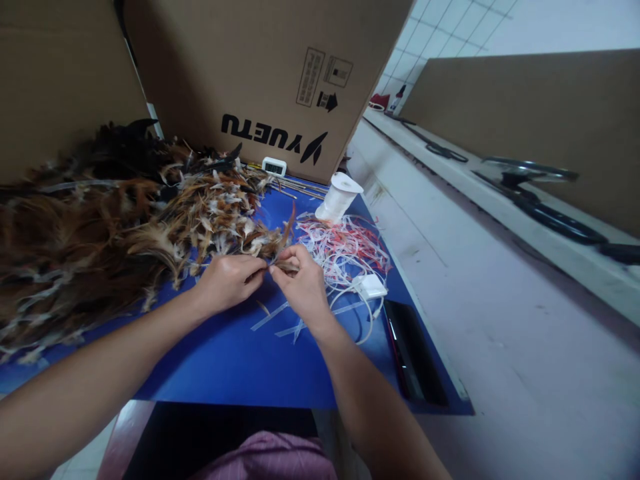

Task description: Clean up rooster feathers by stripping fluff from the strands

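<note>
Over the blue tabletop (pixel 225 373) my two hands meet at their fingertips. My right hand (pixel 305 287) is closed in a pinch around a few brown feathers (pixel 289 230), one of which sticks up above the fingers. My left hand (pixel 227 281) is also closed, its thumb and forefinger pinching the pale quill ends beside the right thumb. The exact grip there is partly hidden. A large pile of brown, black and white feathers (pixel 80 247) spreads behind and left of my left hand. Tangled white and red plastic strips (pixel 345 250) lie just right of my right hand.
A white spool (pixel 339 198) stands behind the strips. Nearer are a white charger with cable (pixel 371 287) and a dark glossy phone-like slab (pixel 415 353). A small digital display (pixel 275 167) sits before a tall cardboard box (pixel 260 73). On the right ledge lie eyeglasses (pixel 445 153).
</note>
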Available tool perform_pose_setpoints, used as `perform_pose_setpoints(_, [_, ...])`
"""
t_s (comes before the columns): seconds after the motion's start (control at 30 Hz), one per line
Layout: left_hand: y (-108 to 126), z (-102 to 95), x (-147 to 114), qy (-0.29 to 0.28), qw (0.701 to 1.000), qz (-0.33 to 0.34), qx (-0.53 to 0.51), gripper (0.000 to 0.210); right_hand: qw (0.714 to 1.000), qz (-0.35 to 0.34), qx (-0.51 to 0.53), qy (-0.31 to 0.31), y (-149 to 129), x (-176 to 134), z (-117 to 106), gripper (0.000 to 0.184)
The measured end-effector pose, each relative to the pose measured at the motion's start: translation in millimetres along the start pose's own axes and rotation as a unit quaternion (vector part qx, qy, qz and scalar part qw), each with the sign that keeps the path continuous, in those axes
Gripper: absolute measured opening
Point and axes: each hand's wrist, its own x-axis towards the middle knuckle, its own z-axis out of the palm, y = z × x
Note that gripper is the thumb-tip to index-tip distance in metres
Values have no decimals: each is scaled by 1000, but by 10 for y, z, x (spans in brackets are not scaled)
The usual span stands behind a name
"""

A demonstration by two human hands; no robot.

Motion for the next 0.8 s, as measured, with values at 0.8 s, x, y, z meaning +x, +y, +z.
perform_pose_setpoints(0.8, [42,-60,47,-23,979,-107,-169,13,989,58,134,-35,34,52,14,5])
